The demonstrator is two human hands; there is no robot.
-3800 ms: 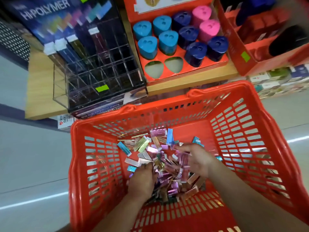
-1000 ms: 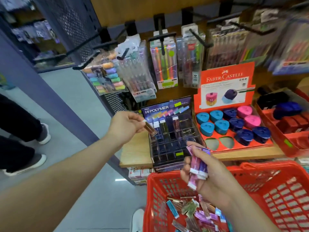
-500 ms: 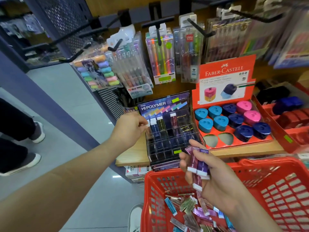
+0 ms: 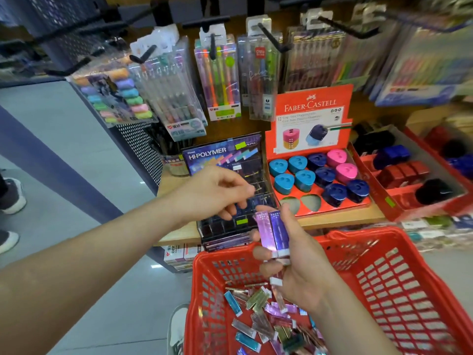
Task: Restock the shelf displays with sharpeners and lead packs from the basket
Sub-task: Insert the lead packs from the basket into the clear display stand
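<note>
Closest in, the red basket is holding a loose heap of lead packs on its floor. Above it the right hand is gripping a small bundle of purple and pink packs upright, fingers wrapped round them. The left hand is hovering just beside that bundle – its fingers are curling loosely, with nothing showing in them. Behind the left hand the Hi-Polymer display case is sitting on the wooden shelf. Next to it the red Faber-Castell tray is showing blue, navy and pink sharpeners – two front slots are standing vacant. Farther back, pen packs are hanging on hooks.
</note>
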